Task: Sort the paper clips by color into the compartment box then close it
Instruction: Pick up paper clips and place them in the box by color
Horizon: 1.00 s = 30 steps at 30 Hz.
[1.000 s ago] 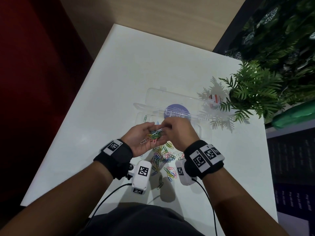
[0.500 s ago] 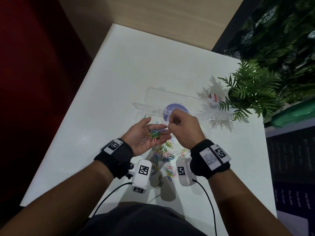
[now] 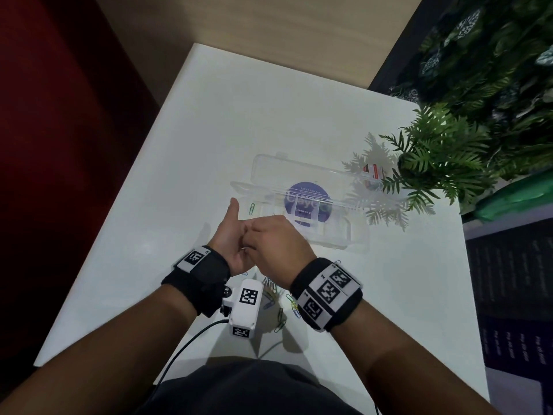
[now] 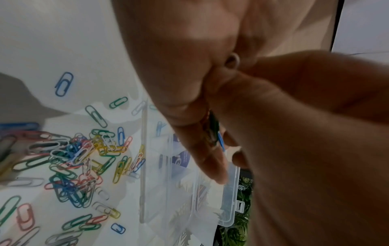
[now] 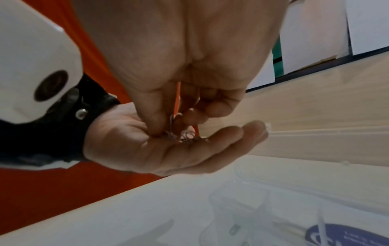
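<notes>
**Sorting barely begun, box still open**

The worktop point(image 3: 209, 121) carries the clear compartment box point(image 3: 335, 232) just beyond the hands, lid open, with one green clip point(image 3: 252, 208) inside. Most paper clips point(image 4: 84, 159) lie heaped beneath the wrists. The left hand point(image 5: 168, 149) lies spread, cupping a few clips; the right hand point(image 5: 185, 69) pinches one from that palm.

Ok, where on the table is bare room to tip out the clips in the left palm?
Bare table lies left of the compartment box, and beyond its open lid toward the far edge. Crowded: the paper clip pile near the box's front edge and under the wrists.
</notes>
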Each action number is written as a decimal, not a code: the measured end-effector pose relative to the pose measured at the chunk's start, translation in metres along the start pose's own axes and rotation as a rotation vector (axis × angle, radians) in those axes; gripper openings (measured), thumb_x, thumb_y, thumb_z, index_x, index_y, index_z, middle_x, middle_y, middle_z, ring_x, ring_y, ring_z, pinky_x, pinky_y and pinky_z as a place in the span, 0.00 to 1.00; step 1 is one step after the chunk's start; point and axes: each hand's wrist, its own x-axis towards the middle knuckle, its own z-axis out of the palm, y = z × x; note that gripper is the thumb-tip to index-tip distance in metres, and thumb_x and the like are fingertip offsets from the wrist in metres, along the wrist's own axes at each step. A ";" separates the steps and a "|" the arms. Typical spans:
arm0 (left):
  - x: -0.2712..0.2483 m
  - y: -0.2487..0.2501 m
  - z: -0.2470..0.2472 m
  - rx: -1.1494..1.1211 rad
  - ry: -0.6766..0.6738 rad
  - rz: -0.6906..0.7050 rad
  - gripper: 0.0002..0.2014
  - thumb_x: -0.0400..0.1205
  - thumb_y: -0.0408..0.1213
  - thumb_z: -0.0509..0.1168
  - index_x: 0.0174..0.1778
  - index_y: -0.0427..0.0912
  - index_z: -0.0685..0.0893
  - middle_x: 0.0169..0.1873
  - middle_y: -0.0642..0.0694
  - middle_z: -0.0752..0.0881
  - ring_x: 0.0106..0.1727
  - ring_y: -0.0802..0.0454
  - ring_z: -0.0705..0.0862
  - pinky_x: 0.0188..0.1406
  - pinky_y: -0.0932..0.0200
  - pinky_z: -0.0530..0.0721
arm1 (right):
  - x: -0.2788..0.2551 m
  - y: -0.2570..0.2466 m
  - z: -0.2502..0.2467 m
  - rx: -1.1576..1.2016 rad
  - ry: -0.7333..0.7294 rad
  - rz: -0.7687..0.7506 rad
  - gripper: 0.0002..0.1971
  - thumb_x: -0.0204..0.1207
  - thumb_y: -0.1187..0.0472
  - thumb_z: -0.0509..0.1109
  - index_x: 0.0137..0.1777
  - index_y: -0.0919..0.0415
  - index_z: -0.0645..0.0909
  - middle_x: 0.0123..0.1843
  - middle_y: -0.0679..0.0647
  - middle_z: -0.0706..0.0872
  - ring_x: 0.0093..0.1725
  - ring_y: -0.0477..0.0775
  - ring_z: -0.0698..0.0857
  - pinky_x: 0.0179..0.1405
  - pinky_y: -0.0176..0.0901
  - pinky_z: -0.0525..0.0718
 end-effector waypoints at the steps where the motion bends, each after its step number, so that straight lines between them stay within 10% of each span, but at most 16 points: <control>1: 0.000 0.001 -0.001 -0.018 -0.008 -0.009 0.49 0.77 0.74 0.41 0.61 0.33 0.87 0.69 0.34 0.79 0.71 0.44 0.78 0.65 0.60 0.74 | 0.000 -0.002 -0.002 0.048 0.023 -0.002 0.05 0.66 0.69 0.70 0.38 0.60 0.86 0.36 0.54 0.84 0.41 0.59 0.83 0.45 0.53 0.79; 5: 0.004 -0.001 -0.001 -0.048 -0.036 0.059 0.47 0.81 0.70 0.41 0.50 0.28 0.89 0.52 0.31 0.89 0.47 0.42 0.90 0.48 0.55 0.88 | -0.007 0.012 -0.023 0.444 0.186 0.284 0.04 0.77 0.64 0.67 0.45 0.60 0.84 0.43 0.54 0.85 0.43 0.52 0.82 0.46 0.44 0.80; 10: 0.007 0.003 -0.008 -0.095 0.022 0.105 0.45 0.82 0.68 0.42 0.58 0.24 0.81 0.53 0.25 0.86 0.49 0.31 0.89 0.50 0.45 0.88 | -0.007 0.081 -0.021 0.480 0.320 0.683 0.04 0.75 0.65 0.67 0.39 0.58 0.78 0.31 0.48 0.80 0.33 0.52 0.78 0.34 0.40 0.77; 16: 0.007 0.007 -0.006 -0.100 0.015 0.116 0.45 0.82 0.68 0.42 0.59 0.25 0.81 0.56 0.25 0.85 0.51 0.31 0.88 0.51 0.44 0.87 | 0.006 0.109 0.004 0.370 0.136 0.826 0.05 0.77 0.66 0.63 0.48 0.60 0.80 0.44 0.58 0.85 0.40 0.58 0.80 0.40 0.43 0.79; 24: 0.006 0.006 0.003 -0.086 -0.058 0.117 0.46 0.81 0.69 0.40 0.61 0.26 0.80 0.56 0.27 0.86 0.54 0.33 0.88 0.58 0.43 0.83 | 0.003 0.062 -0.031 0.316 0.234 0.440 0.07 0.77 0.60 0.68 0.50 0.56 0.86 0.49 0.52 0.86 0.44 0.48 0.79 0.45 0.38 0.74; 30: 0.004 0.001 0.008 -0.022 -0.133 0.106 0.46 0.82 0.68 0.37 0.61 0.28 0.82 0.48 0.33 0.85 0.43 0.40 0.87 0.44 0.52 0.86 | -0.006 0.029 -0.036 0.247 -0.051 0.208 0.13 0.71 0.57 0.73 0.55 0.50 0.83 0.43 0.47 0.75 0.44 0.50 0.78 0.43 0.49 0.80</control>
